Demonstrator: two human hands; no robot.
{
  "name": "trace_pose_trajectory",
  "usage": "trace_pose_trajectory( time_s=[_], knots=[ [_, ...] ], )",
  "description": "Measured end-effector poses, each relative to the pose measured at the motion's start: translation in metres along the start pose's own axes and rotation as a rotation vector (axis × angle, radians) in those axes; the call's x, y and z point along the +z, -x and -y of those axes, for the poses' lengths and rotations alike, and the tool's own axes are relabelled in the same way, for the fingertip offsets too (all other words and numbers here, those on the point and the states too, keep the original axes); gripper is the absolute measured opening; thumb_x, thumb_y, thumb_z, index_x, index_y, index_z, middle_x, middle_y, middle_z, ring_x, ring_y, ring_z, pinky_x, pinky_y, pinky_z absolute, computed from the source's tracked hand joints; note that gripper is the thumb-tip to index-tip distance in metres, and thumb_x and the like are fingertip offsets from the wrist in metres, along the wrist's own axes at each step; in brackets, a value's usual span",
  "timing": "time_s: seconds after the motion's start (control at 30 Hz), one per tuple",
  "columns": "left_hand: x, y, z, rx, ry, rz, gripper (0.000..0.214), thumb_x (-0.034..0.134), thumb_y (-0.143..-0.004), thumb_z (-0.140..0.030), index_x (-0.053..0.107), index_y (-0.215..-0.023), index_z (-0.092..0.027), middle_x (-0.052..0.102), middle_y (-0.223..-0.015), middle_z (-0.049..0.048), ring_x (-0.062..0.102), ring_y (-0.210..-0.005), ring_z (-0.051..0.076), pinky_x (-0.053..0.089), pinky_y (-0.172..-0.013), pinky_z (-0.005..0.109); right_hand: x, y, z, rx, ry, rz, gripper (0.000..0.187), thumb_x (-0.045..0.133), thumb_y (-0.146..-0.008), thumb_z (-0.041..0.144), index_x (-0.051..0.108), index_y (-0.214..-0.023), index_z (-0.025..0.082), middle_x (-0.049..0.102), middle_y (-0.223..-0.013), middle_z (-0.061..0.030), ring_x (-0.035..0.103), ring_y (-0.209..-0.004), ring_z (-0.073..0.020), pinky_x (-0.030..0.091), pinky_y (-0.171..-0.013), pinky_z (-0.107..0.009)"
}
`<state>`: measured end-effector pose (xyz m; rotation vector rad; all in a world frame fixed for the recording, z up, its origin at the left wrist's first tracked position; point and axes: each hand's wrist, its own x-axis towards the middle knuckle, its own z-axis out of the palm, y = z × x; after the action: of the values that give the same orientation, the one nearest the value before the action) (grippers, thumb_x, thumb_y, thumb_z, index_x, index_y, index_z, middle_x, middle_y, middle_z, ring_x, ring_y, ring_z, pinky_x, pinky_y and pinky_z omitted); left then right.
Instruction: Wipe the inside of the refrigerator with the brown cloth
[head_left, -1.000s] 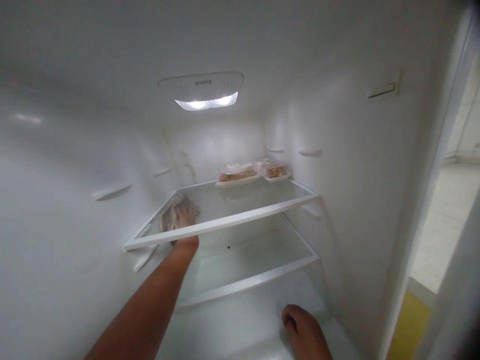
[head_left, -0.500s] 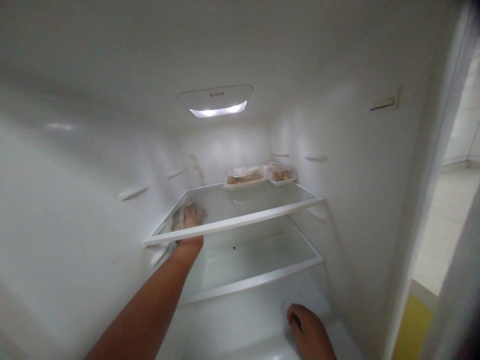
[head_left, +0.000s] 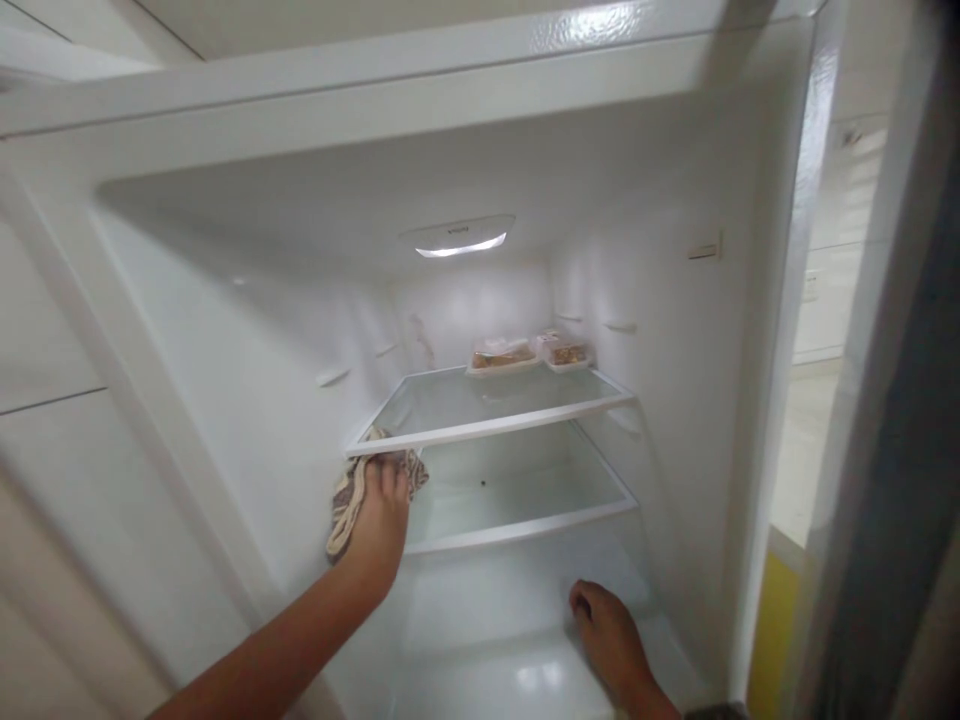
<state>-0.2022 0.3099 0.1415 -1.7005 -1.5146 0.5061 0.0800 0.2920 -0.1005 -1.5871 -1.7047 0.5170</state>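
My left hand (head_left: 385, 510) grips a brown and cream patterned cloth (head_left: 349, 505) at the front left corner of the upper glass shelf (head_left: 450, 405). Part of the cloth hangs below the shelf's white front edge, and a bit shows above it. Low on the right, my right hand (head_left: 606, 622) is loosely curled into a fist near the pale surface at the bottom of the fridge (head_left: 480, 640). Whatever its fingers might enclose is hidden.
Two wrapped food trays (head_left: 504, 356) sit at the back of the upper shelf. Below is a second glass shelf (head_left: 510, 500). A lit lamp (head_left: 461, 243) is set in the fridge ceiling. A brownish stain (head_left: 421, 340) marks the back wall. The fridge's right edge (head_left: 780, 360) borders the opening.
My left hand has drawn the cloth from on top of the upper shelf forward to its front left edge. My view has pulled back, showing the fridge's outer frame. The right hand remains curled.
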Motion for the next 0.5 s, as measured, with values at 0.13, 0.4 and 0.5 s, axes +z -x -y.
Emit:
trace_pose_trajectory(
  time_s=[0.13,0.4,0.5],
  knots=[
    [0.012,0.051,0.009,0.071,0.126,-0.12,0.055,0.057,-0.078,-0.018,0.069,-0.131,-0.02,0.052,-0.155,0.0172,0.034,-0.15,0.046,0.004,-0.125,0.071,0.004,0.002,-0.003,0.007,-0.022,-0.024,0.026,0.037,-0.086,0.01,0.06,-0.078,0.02,0.071,-0.082,-0.0052,0.065,-0.081,-0.0194,0.042,-0.078,-0.028],
    [0.022,0.018,0.006,0.063,0.144,-0.149,0.057,0.051,-0.082,-0.013,0.063,-0.137,-0.011,0.05,-0.155,0.0206,0.036,-0.149,0.044,0.015,-0.127,0.064,0.004,0.004,-0.001,-0.009,-0.06,-0.061,0.026,0.038,-0.086,0.013,0.06,-0.076,0.021,0.071,-0.081,-0.0051,0.066,-0.08,-0.02,0.044,-0.079,-0.029],
    [0.021,-0.031,0.0,-0.04,0.24,-0.145,0.062,0.046,-0.081,-0.005,0.058,-0.141,-0.006,0.051,-0.154,0.0237,0.037,-0.15,0.038,0.017,-0.127,0.059,0.002,0.003,-0.002,0.007,-0.046,-0.044,0.024,0.039,-0.085,0.015,0.06,-0.076,0.022,0.071,-0.081,-0.0052,0.066,-0.08,-0.0205,0.045,-0.078,-0.029]
  ],
)
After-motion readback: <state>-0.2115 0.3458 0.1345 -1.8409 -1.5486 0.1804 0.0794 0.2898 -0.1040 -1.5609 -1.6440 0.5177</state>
